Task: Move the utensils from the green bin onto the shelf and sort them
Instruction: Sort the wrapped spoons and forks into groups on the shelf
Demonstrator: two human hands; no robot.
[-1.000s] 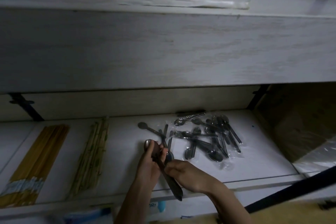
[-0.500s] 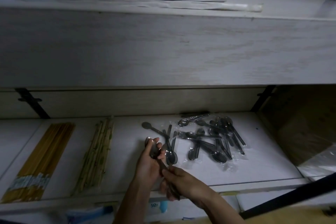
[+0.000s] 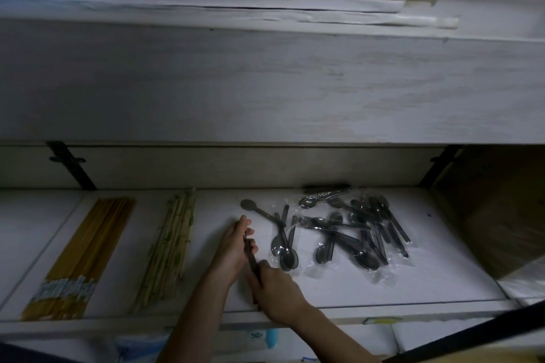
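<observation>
Both hands meet over the white shelf (image 3: 427, 283), left of a pile of dark plastic spoons. My left hand (image 3: 233, 247) grips the upper end of a dark spoon bundle (image 3: 251, 256). My right hand (image 3: 275, 289) holds the bundle's lower end near the shelf's front edge. Three loose spoons (image 3: 283, 242) lie just right of the hands. Further right sit several wrapped spoons (image 3: 362, 233) in clear plastic. The green bin is out of view.
Yellow chopsticks (image 3: 79, 256) lie at the shelf's left, with a bundle of bamboo-patterned chopsticks (image 3: 169, 247) beside them. A thick upper shelf board (image 3: 265, 82) overhangs. A cardboard box (image 3: 498, 215) stands at the right. A black bar (image 3: 472, 336) crosses the lower right.
Both hands have slid left and down toward the shelf surface with the spoon bundle. The bundle now lies nearly on the shelf, away from the loose spoons.
</observation>
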